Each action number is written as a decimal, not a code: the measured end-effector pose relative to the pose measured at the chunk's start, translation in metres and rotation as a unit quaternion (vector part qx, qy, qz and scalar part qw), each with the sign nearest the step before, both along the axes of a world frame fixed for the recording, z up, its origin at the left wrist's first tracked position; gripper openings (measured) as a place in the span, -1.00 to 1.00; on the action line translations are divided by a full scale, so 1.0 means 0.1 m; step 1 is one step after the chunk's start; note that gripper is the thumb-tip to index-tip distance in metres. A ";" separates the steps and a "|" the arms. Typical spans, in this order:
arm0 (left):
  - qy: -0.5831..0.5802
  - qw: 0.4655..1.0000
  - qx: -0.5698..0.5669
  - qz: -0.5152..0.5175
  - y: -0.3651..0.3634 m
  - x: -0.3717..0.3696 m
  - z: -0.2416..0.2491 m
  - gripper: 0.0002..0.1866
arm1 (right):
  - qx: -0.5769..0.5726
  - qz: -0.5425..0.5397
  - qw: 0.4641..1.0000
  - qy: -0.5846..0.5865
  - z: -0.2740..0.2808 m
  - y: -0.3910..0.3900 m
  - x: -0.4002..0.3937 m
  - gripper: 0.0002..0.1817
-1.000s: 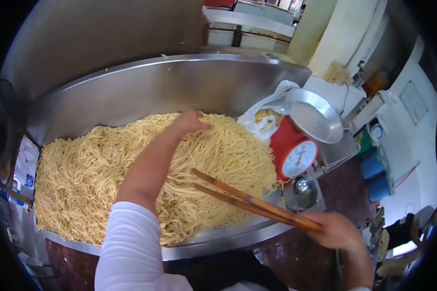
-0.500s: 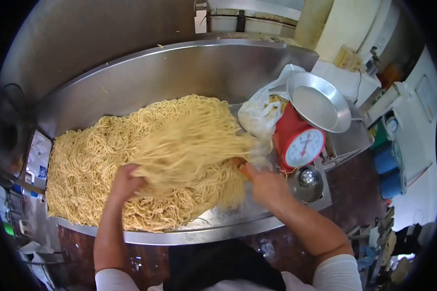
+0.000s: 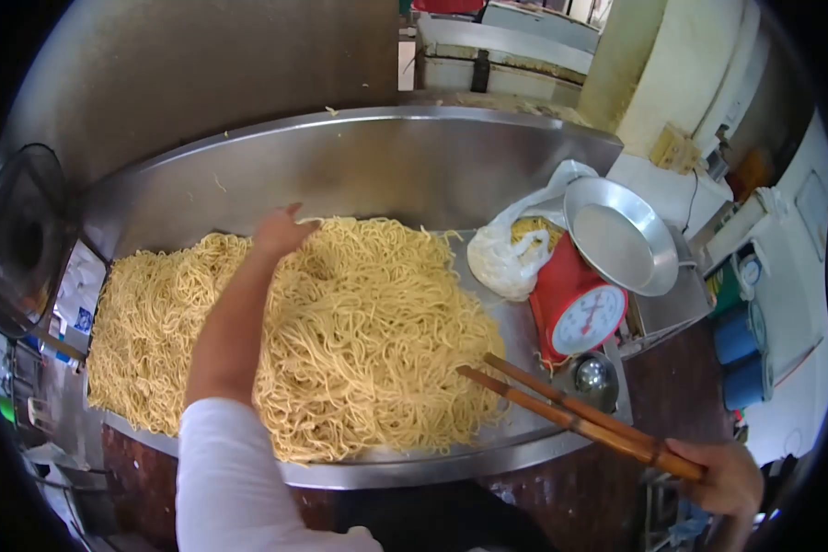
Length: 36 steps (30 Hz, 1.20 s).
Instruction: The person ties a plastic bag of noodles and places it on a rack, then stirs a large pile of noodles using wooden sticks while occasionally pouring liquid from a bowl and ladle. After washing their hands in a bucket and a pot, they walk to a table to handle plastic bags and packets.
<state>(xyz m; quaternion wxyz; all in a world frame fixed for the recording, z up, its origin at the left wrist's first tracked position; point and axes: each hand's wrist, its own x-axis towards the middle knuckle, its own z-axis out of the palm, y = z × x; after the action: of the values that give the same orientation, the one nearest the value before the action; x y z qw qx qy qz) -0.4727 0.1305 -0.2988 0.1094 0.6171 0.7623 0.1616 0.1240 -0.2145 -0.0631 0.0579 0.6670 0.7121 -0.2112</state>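
Note:
A wide heap of yellow noodles (image 3: 377, 331) covers much of the stainless steel counter (image 3: 524, 451). Stretched across the heap, my left hand (image 3: 283, 232) is over its far edge near the metal back wall, fingers extended and nothing in them. Down at the lower right, my right hand (image 3: 725, 478) grips a pair of long, thick wooden chopsticks (image 3: 584, 419) by their rear ends. The tips of the chopsticks point left and overlap the right side of the heap in this view.
A red dial scale (image 3: 566, 299) with a round metal pan (image 3: 621, 235) stands right of the noodles. Beside it are a white plastic bag (image 3: 506, 258) and a small metal bowl (image 3: 596, 382). At the far left stands a dark round fan (image 3: 28, 239).
My left hand has moved from the near side to the far edge of the noodles. The lifted noodles lie on the heap, and my right hand has drawn back rightward with the chopsticks.

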 end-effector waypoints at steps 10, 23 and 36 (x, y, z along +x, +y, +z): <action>0.059 0.884 -0.303 -0.351 -1.10 1.29 0.51 -0.37 | 0.006 0.063 0.992 -0.108 -0.11 1.21 -0.99 -0.40; 0.140 0.983 -0.109 0.038 -0.69 -1.31 0.49 -0.32 | -0.064 0.192 0.979 0.028 -1.44 2.13 -2.37 -0.30; -0.594 0.737 -0.281 -0.159 -1.71 1.67 0.02 -0.30 | 0.048 -0.062 0.970 0.230 -1.48 0.75 -1.49 -0.27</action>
<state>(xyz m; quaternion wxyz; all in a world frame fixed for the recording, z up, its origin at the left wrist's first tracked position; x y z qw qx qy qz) -0.3058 -0.0403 -0.2967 0.7326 0.4495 0.4436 0.2538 -0.0246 -0.1391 -0.2114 -0.1526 0.6454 0.6730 -0.3276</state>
